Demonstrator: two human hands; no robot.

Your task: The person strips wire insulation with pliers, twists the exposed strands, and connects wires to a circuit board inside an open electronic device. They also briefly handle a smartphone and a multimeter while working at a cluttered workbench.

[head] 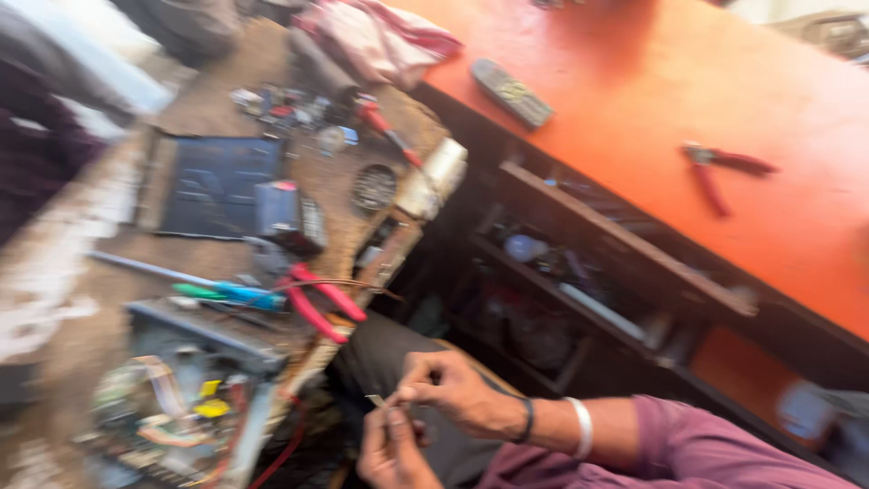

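Motion blur softens the whole view. My right hand (457, 391), with a dark band and a white bangle on the wrist and a purple sleeve behind, pinches a small thin pale piece (377, 399) at its fingertips. My left hand (391, 453) sits just below, its fingers closed on the same small piece. Both hands hover over my lap, beside the corner of a worn wooden bench (100, 272).
The bench holds red-handled pliers (323, 303), a blue and green screwdriver (226, 292), a dark flat panel (217, 186), a small black box (288, 215) and an open circuit board (172, 398). An orange table (815, 226) carries a remote control (511, 92), red pliers (720, 167) and a cloth (380, 36); cluttered shelves (579, 290) lie beneath.
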